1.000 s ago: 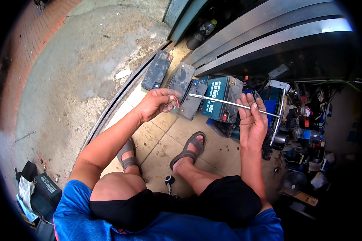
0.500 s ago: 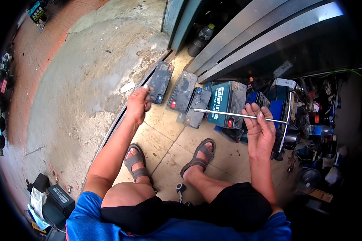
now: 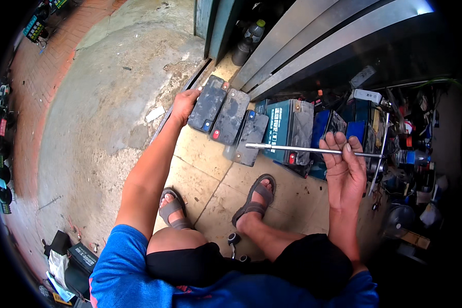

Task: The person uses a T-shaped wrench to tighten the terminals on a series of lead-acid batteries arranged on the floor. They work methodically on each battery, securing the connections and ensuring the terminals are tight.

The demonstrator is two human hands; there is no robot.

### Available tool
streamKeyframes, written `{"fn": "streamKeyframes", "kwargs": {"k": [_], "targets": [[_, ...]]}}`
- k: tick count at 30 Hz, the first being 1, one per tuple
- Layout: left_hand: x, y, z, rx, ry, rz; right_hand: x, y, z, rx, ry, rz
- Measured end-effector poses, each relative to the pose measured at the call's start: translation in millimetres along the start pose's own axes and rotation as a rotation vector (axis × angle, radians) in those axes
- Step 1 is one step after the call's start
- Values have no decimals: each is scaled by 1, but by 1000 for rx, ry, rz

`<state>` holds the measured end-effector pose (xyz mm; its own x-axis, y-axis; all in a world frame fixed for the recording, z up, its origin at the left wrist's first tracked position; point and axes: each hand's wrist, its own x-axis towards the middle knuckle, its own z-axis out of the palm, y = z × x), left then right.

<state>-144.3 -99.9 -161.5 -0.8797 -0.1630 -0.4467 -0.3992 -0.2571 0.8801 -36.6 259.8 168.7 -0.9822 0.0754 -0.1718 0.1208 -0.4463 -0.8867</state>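
Pale floor tiles [image 3: 203,179] lie in the middle of the frame, with rough concrete [image 3: 108,113] at its left. Above centre, a dark battery [image 3: 208,107] stands at the left end of a row, its left edge touching the fingers of the left hand [image 3: 184,106] — I cannot tell how firmly these bent fingers grip. This arm reaches upward, almost straight, from lower left. Right of centre, the right hand [image 3: 345,172] is raised with the palm showing; its fingers are half curled — the rod of a T-handle wrench [image 3: 297,149] lies across them, under the thumb. Its tip points left, across a grey battery [image 3: 253,134].
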Motion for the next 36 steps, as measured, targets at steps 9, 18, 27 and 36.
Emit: {"fn": "streamKeyframes", "kwargs": {"k": [9, 18, 27, 36], "targets": [[-4, 1, -12, 164, 34, 117, 4, -6, 16, -75, -143, -98], [-186, -73, 42, 264, -382, -515, -16, -20, -13, -77, -64, -165], [-166, -83, 98, -179, -287, -671, 0, -6, 1, 19, -153, -164], [-159, -69, 110, -42, -328, -634, 19, 1, 27, -27, -338, -193]]}}
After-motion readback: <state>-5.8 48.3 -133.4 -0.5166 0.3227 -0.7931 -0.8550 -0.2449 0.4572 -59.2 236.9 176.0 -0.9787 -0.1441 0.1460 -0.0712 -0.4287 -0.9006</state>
